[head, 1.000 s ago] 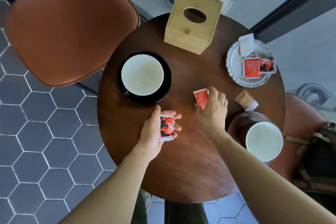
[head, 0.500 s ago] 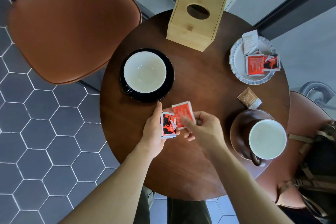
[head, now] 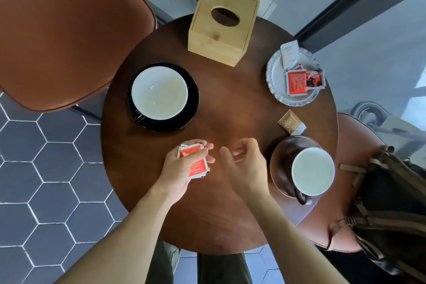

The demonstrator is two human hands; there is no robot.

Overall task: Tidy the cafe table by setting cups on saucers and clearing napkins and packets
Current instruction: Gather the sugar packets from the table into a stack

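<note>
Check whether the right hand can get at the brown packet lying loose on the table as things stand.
Probably yes. The right hand holds nothing, and the brown packet lies flat on bare table beyond it. Only the brown cup's saucer sits close by, beside the path, not across it.

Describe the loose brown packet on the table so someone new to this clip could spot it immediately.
Start at the round wooden table and go to its right side, where a scalloped white dish sits beyond a brown saucer. The brown packet lies flat on bare wood between them. Unlike the red packets nearby, it is tan with a white end and sits alone.
</note>
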